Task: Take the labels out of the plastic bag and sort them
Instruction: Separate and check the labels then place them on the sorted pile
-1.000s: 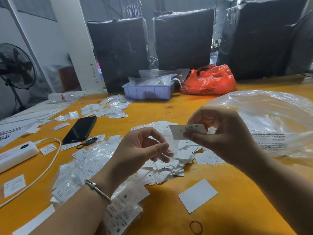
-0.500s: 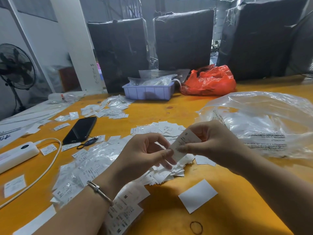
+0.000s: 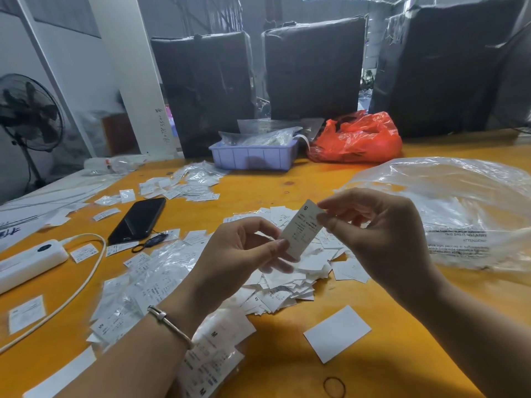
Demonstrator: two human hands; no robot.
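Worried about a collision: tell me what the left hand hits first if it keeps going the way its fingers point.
The left hand points up and right, already pinching the label. Just beyond it are the fingers of the right hand, probably first, though depth is unclear.

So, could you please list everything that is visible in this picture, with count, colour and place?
held label: one, white, marked S, between both hands
loose label pile: many, white, table centre
bagged labels: many, clear packets, marked M, left of centre
large plastic bag: one, clear, right
blank card: one, white, front centre
rubber band: one, dark, front edge
phone: one, black, left
power bank: one, white, with cable, far left
tray: one, lilac, back centre
red bag: one, beside the tray
wrapped bales: three, black, behind the table
fan: one, black, far left
table: one, orange
left hand: pinches the label's lower end
right hand: pinches its upper edge
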